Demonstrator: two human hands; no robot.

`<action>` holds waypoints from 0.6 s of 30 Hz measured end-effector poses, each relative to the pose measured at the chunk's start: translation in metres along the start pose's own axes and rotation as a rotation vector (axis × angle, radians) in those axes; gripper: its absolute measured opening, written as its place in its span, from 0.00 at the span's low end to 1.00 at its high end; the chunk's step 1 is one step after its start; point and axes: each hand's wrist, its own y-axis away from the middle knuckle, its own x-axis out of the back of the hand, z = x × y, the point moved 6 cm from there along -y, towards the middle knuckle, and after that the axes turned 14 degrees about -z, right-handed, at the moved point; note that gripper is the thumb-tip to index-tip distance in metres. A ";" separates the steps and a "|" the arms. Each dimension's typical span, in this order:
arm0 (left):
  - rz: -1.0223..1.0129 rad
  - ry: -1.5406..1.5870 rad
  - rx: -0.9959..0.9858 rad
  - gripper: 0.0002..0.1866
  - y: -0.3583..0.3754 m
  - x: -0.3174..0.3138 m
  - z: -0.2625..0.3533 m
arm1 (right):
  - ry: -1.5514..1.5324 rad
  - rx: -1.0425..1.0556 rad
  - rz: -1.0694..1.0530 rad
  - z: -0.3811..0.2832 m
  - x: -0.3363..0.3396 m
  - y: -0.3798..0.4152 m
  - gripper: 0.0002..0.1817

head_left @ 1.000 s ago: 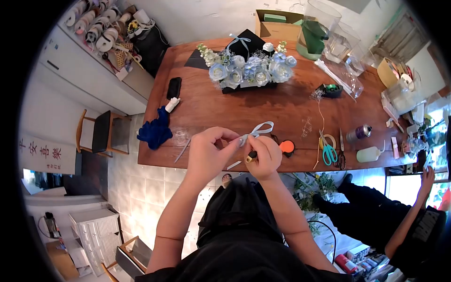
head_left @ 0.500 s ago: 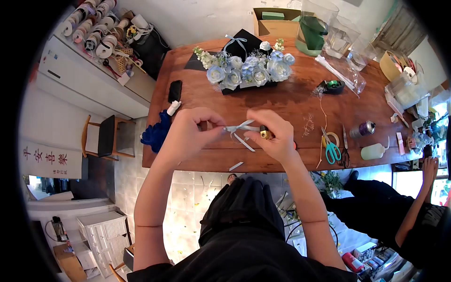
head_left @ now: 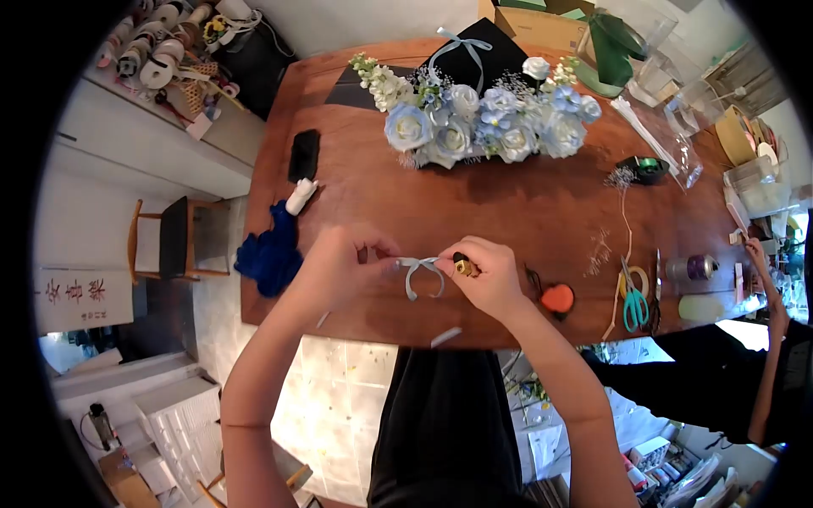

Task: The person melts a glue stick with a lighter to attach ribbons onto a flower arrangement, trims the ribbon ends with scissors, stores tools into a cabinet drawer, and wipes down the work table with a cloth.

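A pale blue ribbon, tied in a small bow with its tails curling down, is stretched between both hands above the table's near edge. My left hand pinches its left loop between thumb and finger. The right loop is pinched by my right hand, which also has a small black and gold object tucked in its fingers. Beyond the hands stands a black box of pale blue and white flowers, with another blue bow on its raised black flap.
A phone, white bottle and dark blue cloth lie left. Rightward are an orange item, teal scissors, tape dispenser and spray can. A co-worker's arm shows far right.
The ribbon's loops are drawn out sideways into a neater bow, its tails now curling below. The view has shifted, with the flower box appearing larger and the orange item uncovered.
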 end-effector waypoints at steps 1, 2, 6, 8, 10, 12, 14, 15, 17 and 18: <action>0.011 -0.040 -0.011 0.05 -0.018 -0.001 -0.021 | 0.024 0.013 0.038 0.023 -0.008 -0.009 0.06; 0.021 -0.075 -0.017 0.05 -0.035 -0.004 -0.044 | 0.065 0.010 0.057 0.044 -0.014 -0.019 0.06; 0.234 -0.154 -0.218 0.05 -0.101 -0.009 -0.113 | 0.223 0.104 0.245 0.120 -0.038 -0.051 0.06; 0.261 -0.049 -0.211 0.05 -0.130 -0.013 -0.152 | 0.258 0.129 0.324 0.146 -0.041 -0.066 0.06; 0.269 0.197 -0.160 0.05 -0.154 -0.019 -0.178 | 0.240 0.134 0.386 0.166 -0.040 -0.077 0.06; 0.232 0.142 -0.060 0.07 -0.167 -0.021 -0.185 | 0.302 0.132 0.419 0.176 -0.040 -0.086 0.07; 0.273 0.254 -0.253 0.09 -0.182 -0.025 -0.191 | 0.252 0.072 0.417 0.196 -0.041 -0.092 0.07; 0.321 0.192 -0.281 0.09 -0.185 -0.022 -0.189 | 0.259 0.094 0.429 0.199 -0.040 -0.095 0.07; 0.412 0.154 -0.353 0.09 -0.190 -0.018 -0.187 | 0.290 0.141 0.441 0.202 -0.039 -0.098 0.06; 0.458 0.177 -0.399 0.08 -0.193 -0.017 -0.186 | 0.314 0.169 0.443 0.203 -0.038 -0.100 0.05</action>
